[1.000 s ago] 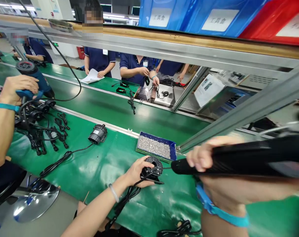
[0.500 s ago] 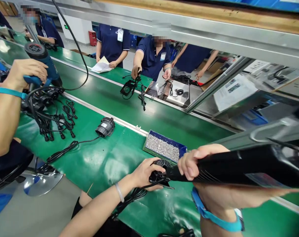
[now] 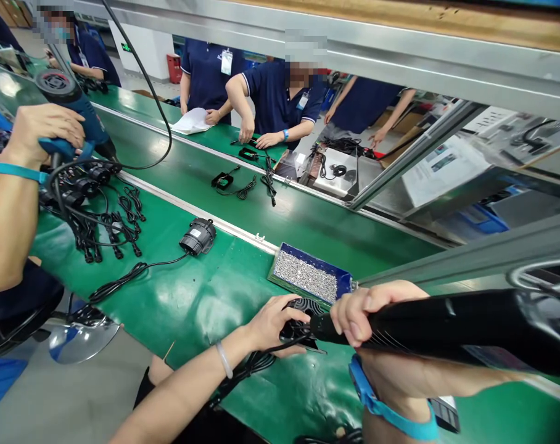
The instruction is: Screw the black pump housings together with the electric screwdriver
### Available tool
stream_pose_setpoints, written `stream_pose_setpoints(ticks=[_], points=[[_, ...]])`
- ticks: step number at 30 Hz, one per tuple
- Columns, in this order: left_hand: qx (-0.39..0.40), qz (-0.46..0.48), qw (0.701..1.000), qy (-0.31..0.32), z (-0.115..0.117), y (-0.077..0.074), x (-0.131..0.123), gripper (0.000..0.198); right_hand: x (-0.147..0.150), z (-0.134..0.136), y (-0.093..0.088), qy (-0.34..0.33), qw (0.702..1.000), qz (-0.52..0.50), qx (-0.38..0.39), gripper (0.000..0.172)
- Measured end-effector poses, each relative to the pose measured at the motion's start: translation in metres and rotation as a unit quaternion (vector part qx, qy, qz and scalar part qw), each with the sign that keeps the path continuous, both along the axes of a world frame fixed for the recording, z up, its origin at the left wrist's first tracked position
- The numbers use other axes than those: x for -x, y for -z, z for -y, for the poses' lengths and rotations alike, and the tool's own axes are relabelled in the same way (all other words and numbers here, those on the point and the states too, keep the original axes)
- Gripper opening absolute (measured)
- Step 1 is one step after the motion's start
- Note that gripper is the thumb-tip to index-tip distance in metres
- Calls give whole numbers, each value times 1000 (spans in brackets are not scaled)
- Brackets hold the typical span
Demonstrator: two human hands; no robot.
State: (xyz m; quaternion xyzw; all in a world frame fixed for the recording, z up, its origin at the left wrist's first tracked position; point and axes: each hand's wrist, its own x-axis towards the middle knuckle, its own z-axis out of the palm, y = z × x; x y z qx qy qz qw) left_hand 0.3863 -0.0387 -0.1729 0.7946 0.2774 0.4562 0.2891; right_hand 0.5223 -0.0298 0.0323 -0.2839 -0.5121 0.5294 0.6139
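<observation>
My left hand is closed around a round black ribbed device, thumb across its top, low over the green mat. A bundled black cable runs from it under my wrist. My right hand grips a black electric screwdriver, held nearly level. Its nose meets the side of the device; the bit's tip is hidden. Just beyond the device stands a blue tray of small silver screws. Another black cylindrical device with its cable lies on the mat to the left.
A green conveyor runs behind a pale rail, with black parts on it. At left, a co-worker's hand holds a blue power drill above several cabled devices. Other workers stand across the belt beneath a metal beam.
The screwdriver and my right hand have shifted slightly left and down; my left hand stays put. Across the belt, a worker has set a black part down on the conveyor and drawn both hands together.
</observation>
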Motion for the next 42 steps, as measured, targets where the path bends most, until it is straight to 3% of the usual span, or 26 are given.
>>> stream_pose_setpoints(ticks=[4, 8, 10, 15, 17, 22, 28, 34, 42], points=[[-5, 4, 1000, -21, 5, -2, -5, 65, -3, 0, -16, 17, 999, 40, -6, 76], [-19, -4, 991, -135, 26, -3, -26, 69, -1, -4, -46, 181, 981, 27, -55, 38], [-15, -15, 982, -189, 36, -3, -37, 67, 1, -10, -52, 214, 975, 14, -64, 33], [-11, -14, 974, -225, 42, -8, -46, 61, 2, -32, -34, 83, 996, 28, 4, 73], [-21, -10, 974, -227, 40, -11, -45, 59, 4, -36, -25, 67, 997, 26, 26, 81], [-28, -12, 972, -232, 39, -13, -45, 58, 8, -37, -17, 75, 997, 11, 33, 80], [-40, -13, 971, -237, 39, -15, -46, 55, 2, -41, -8, 10, 1000, 2, 19, 83], [-42, -12, 971, -235, 37, -14, -45, 55, 7, -39, -7, 11, 1000, 4, 29, 85], [-44, -12, 970, -237, 39, 0, -52, 63, 23, -35, -5, 89, 994, -27, 63, 86]])
